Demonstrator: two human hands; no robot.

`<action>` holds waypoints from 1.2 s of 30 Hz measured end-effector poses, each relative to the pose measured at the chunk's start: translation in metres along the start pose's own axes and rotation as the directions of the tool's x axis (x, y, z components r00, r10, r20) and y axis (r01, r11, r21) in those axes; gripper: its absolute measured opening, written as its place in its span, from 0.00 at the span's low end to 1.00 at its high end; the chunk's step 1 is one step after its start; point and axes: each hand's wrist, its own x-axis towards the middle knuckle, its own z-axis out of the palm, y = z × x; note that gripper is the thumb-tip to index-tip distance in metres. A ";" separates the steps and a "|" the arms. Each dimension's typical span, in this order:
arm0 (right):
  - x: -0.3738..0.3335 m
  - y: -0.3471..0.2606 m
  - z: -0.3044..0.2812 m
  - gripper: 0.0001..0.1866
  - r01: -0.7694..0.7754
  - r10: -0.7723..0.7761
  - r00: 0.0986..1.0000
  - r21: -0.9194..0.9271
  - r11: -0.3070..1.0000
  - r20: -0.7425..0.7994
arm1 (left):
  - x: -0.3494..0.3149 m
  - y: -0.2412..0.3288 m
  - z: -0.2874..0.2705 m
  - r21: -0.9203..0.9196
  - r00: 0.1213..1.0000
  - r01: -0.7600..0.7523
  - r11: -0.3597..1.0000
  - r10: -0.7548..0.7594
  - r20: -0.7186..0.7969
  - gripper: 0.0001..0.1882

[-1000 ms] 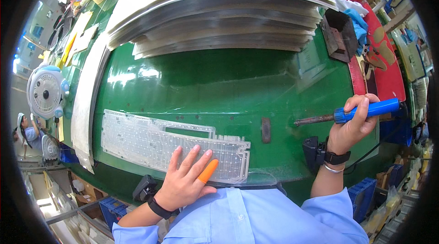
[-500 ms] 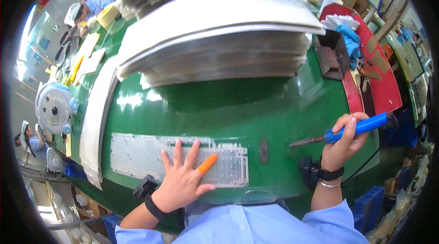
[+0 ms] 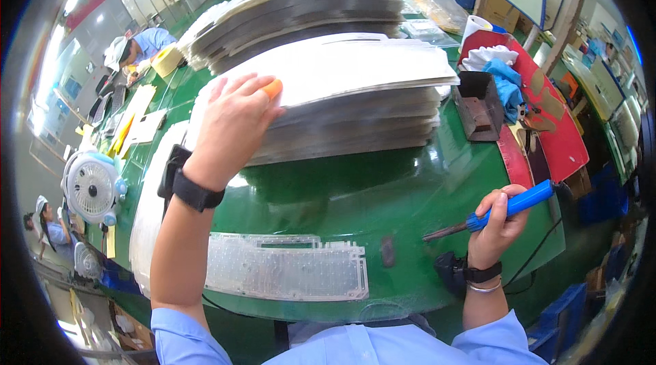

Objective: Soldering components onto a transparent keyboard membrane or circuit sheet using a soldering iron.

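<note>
My left hand [image 3: 236, 122] lies over the left end of the near stack of white sheets [image 3: 362, 68], an orange finger cot [image 3: 272, 88] on one finger. Its fingers are extended on the top sheet and no lifted sheet shows in them. My right hand [image 3: 493, 235] is wrapped around the blue handle of a soldering iron [image 3: 523, 202], whose dark tip points left above the green table. In front of me a clear perforated plastic sheet [image 3: 287, 273] with a notched edge lies flat, its left end partly behind my left forearm. A small dark block [image 3: 388, 251] sits right of it.
A second sheet stack [image 3: 301, 13] stands behind the near one. At the right are a dark metal box [image 3: 476, 109] and a red board [image 3: 564, 139] with cloths. A long pale stack [image 3: 147, 221] and a fan [image 3: 92, 184] are at the left. Other people sit farther off.
My left hand has left the clear plastic sheet and moved up and forward onto the white stack. My right hand still holds the soldering iron. The view has tilted up, showing another person behind the stacks.
</note>
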 end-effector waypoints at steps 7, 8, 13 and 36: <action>0.000 0.001 -0.002 0.05 -0.004 0.004 1.000 0.021 1.000 0.010 | 0.002 -0.003 -0.003 0.057 0.988 0.029 0.998 -0.020 -0.151 0.06; -0.001 0.001 -0.002 0.05 0.001 -0.001 1.000 0.018 1.000 0.006 | 0.001 -0.003 -0.003 0.056 0.988 0.029 0.998 -0.021 -0.150 0.06; -0.001 0.003 -0.001 0.05 0.000 0.000 1.000 0.012 1.000 0.010 | 0.008 -0.003 -0.016 -0.038 0.877 0.466 0.884 -0.456 0.152 0.08; 0.001 0.010 -0.003 0.05 0.010 -0.009 1.000 -0.085 0.996 0.017 | -0.053 -0.030 -0.014 -0.269 0.943 0.217 0.938 -0.273 -0.192 0.07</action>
